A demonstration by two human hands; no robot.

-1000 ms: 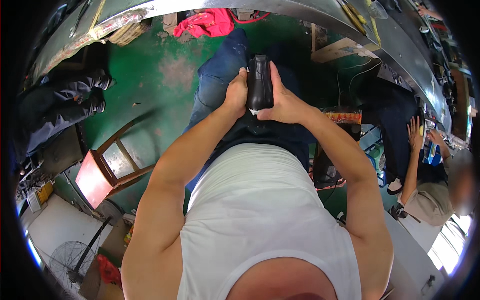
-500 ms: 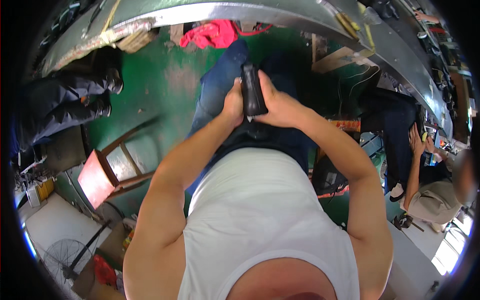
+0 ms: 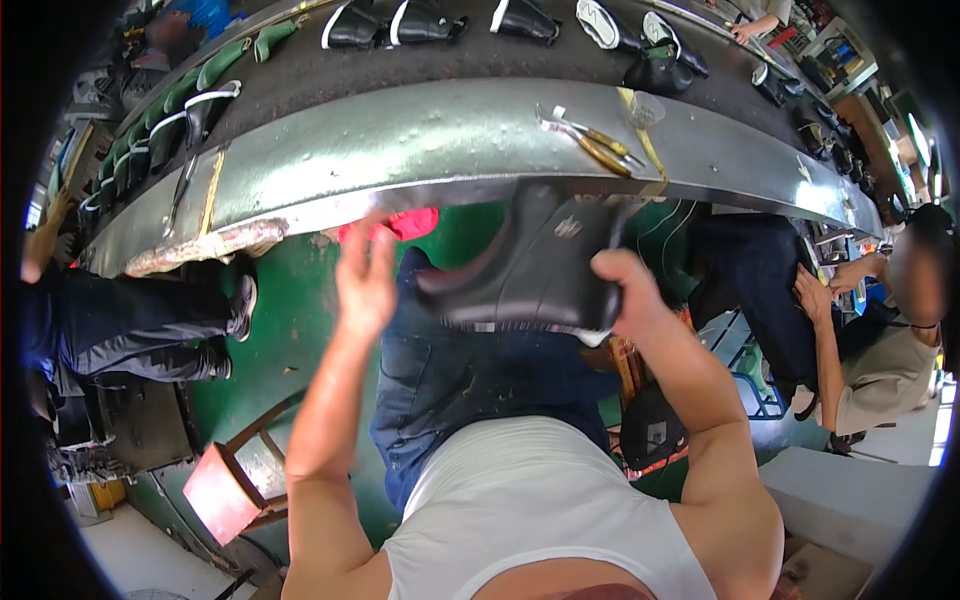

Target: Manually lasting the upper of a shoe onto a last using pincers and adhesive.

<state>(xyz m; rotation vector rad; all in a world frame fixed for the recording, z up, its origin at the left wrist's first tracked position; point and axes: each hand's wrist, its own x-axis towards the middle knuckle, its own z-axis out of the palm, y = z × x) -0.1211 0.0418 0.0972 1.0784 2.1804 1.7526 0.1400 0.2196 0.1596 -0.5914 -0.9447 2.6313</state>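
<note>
A green floor lies under a long, shiny metal-edged workbench, a red-topped stool at left.

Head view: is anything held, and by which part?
The right hand holds the black shoe by its right end; the left hand is open, apart from it.

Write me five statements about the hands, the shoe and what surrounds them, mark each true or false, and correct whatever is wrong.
1. The right hand holds a black shoe. True.
2. Both hands are gripping it. False: the left hand is open and apart from it.
3. Yellow-handled pliers lie on the metal bench edge. True.
4. The person wears a long-sleeved black shirt. False: the person wears a sleeveless white top.
5. White-trimmed black shoes rest on the dark surface beyond the metal edge. True.
</note>
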